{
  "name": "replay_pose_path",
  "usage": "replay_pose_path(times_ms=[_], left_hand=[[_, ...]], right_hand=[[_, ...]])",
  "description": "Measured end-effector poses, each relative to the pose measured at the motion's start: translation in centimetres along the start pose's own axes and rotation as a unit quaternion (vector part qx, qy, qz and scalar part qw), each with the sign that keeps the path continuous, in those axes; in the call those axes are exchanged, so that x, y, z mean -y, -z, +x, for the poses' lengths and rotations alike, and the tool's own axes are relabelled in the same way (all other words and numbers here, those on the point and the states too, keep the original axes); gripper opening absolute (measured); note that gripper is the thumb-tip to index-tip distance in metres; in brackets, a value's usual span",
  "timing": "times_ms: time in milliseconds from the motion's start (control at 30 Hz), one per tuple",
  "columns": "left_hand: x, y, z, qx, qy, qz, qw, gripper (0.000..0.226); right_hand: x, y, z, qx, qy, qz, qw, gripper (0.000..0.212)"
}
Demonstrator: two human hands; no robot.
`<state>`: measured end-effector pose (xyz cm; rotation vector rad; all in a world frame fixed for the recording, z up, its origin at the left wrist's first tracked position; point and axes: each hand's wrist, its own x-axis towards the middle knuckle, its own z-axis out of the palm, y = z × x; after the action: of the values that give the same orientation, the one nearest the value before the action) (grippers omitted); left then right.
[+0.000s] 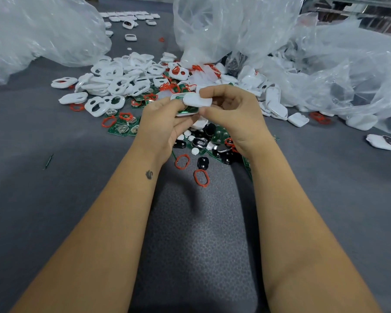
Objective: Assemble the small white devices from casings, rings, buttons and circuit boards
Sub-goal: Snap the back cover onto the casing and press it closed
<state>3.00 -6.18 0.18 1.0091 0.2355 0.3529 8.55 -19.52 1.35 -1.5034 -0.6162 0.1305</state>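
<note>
Much of the half-built device (pixel 185 110) was covered by fingers; only a white rim and a strip of green circuit board inside it showed. The left hand (pixel 161 125) gripped this lower casing from below, thumb curled over its near edge. The right hand (pixel 229 111) pinched a plain white cover (pixel 197 101) between thumb and forefinger, laid across the device's top. Both were held just above the heap of parts (pixel 145 86) on the grey table (pixel 54 177). Behind the heap, clear plastic bags (pixel 325 64) blurred their contents.
</note>
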Motion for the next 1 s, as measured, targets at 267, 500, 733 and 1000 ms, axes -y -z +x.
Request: replay_pose_path(times_ms=[267,500,733,1000], left_hand=[[0.18,-0.12,-0.14,0.019,-0.038,0.055,0.998,0.024],[0.46,-0.27,-0.16,0.03,-0.051,0.123,0.991,0.029],[0.37,-0.13,-0.17,0.023,-0.059,0.102,0.993,0.026],[0.44,-0.36,-0.15,0.02,-0.05,0.104,0.993,0.028]], right_hand=[[-0.67,-0.25,0.25,0.004,0.038,-0.079,0.996,0.038],[-0.72,-0.2,0.24,0.035,0.032,-0.053,0.997,0.042],[-0.85,-0.76,0.19,-0.054,0.02,-0.164,0.985,0.039],[0.01,-0.73,0.18,-0.051,-0.03,-0.06,0.996,0.029]])
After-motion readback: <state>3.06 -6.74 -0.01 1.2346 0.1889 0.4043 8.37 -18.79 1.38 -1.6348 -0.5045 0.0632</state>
